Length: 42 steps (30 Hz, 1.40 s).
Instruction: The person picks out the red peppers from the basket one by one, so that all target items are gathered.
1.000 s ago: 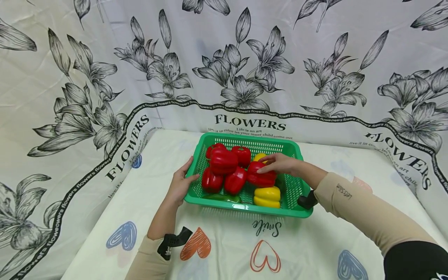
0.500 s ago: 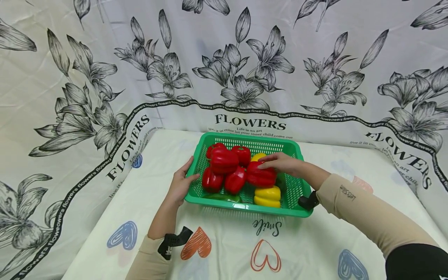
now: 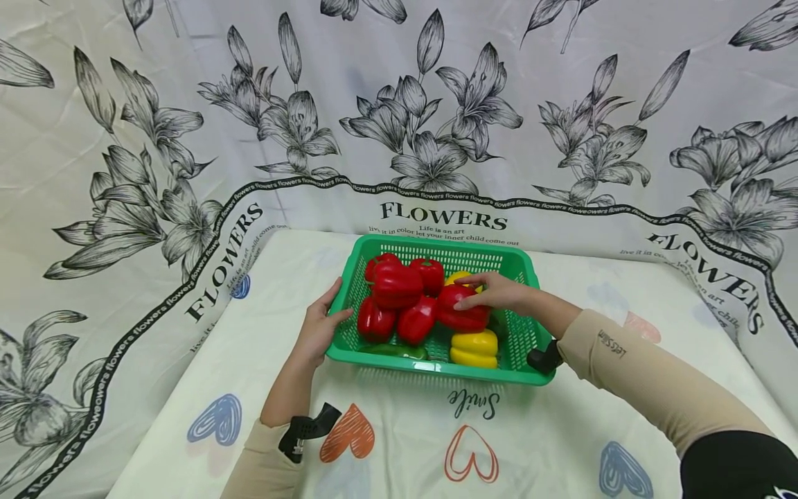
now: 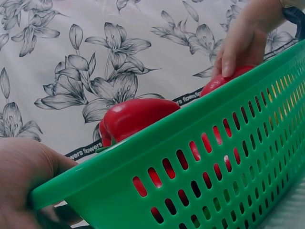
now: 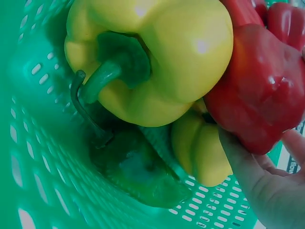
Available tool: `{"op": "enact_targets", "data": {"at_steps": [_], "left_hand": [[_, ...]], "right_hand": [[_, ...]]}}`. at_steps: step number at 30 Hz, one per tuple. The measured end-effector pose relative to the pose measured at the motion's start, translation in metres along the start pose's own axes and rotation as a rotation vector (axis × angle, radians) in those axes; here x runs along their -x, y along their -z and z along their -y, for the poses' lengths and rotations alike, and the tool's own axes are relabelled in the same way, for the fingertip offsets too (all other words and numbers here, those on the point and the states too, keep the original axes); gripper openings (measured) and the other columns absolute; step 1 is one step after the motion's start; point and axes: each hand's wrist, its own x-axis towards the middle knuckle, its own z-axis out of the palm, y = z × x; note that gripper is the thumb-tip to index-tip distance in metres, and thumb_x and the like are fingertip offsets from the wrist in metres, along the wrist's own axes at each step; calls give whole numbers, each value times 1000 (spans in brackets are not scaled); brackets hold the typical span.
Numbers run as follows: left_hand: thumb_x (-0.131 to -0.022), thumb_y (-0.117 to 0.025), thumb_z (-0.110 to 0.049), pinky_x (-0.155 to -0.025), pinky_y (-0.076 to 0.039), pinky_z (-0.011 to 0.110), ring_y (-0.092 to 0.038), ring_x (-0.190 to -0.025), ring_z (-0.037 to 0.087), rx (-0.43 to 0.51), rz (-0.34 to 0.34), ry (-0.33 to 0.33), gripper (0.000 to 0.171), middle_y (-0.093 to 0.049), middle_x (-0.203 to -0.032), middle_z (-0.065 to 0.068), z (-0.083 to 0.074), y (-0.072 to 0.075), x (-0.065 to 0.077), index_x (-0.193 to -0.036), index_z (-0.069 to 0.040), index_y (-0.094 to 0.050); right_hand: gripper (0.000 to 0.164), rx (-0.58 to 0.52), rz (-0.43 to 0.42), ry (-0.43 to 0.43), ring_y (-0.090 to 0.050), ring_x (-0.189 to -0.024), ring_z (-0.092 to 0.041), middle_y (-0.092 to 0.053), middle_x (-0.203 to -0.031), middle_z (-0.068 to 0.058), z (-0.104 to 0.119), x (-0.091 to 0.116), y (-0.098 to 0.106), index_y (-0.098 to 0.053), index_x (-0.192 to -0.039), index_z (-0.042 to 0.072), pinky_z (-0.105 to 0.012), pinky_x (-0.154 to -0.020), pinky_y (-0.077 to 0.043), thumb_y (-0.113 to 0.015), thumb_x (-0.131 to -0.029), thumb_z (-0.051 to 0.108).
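A green plastic basket (image 3: pixel 439 372) with slotted walls stands on the cloth-covered surface, full of peppers. My left hand (image 3: pixel 316 328) grips its left rim, the thumb over the edge. At the right side of the basket, my right hand (image 3: pixel 499 291) holds a red bell pepper (image 3: pixel 458 313) between thumb and fingers. Several more red bell peppers (image 3: pixel 397 287) are heaped toward the left. In the right wrist view, a large yellow bell pepper (image 5: pixel 190 52) lies beside the held one, with another yellow bell pepper (image 5: pixel 202 152) and a dark green pepper (image 5: pixel 138 167) lower down.
A long green pepper (image 3: pixel 393 351) lies along the basket's near wall. The white cloth (image 3: pixel 405 443) carries printed hearts and lettering. Behind the basket rises a flower-print curtain (image 3: pixel 436 159).
The head view shifts very slightly. My right thumb moves a little on the red bell pepper, while my left hand keeps its hold on the basket rim.
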Motion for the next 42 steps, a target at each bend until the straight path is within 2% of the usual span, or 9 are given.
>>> {"op": "enact_targets", "data": {"at_steps": [6, 16, 27, 30, 36, 42], "left_hand": [[-92, -51, -4, -102, -39, 42, -20, -143, 25, 17, 8, 15, 65, -18, -156, 1, 1, -1, 0, -149, -21, -24], [-91, -52, -4, -103, -38, 42, -19, -143, 24, 16, 1, 9, 66, -18, -156, -1, 0, 0, 1, -148, -21, -24], [-92, -52, -5, -104, -36, 41, -18, -144, 23, 7, 4, 2, 65, -17, -156, -2, 0, 1, 0, -148, -22, -24], [-92, -52, -5, -104, -37, 41, -19, -144, 23, 6, 3, 6, 65, -18, -156, -2, 0, 1, -1, -148, -22, -24], [-92, -51, -5, -104, -37, 41, -19, -144, 22, 6, 3, 7, 65, -17, -156, -2, 1, 1, -2, -149, -21, -24], [-93, -50, -5, -107, -33, 41, -16, -144, 22, 12, 11, 4, 64, -16, -157, -2, 1, 0, -2, -149, -21, -24]], "right_hand": [[67, -67, -1, -8, -53, -115, -29, -48, -135, -19, -5, -1, 2, -37, -142, 8, -38, -91, -51, -63, -86, 34], [59, -213, -7, 50, -50, -115, -29, -45, -138, -18, -10, 3, 8, -36, -143, 7, -40, -91, -50, -52, -93, 35], [61, -310, -12, 60, -47, -119, -29, -41, -140, -21, -4, 17, 10, -31, -143, 1, -42, -94, -49, -46, -95, 36], [58, -344, 4, 78, -49, -114, -25, -46, -134, -16, -5, 21, 12, -32, -142, -1, -38, -93, -49, -44, -97, 34], [57, -387, 12, 110, -54, -104, -16, -56, -114, 1, -6, 31, 15, -32, -140, -2, -33, -89, -51, -41, -98, 34], [60, -414, -20, 108, -56, -104, -16, -54, -116, 0, -8, 40, 15, -29, -141, -1, -34, -90, -51, -41, -97, 38]]}}
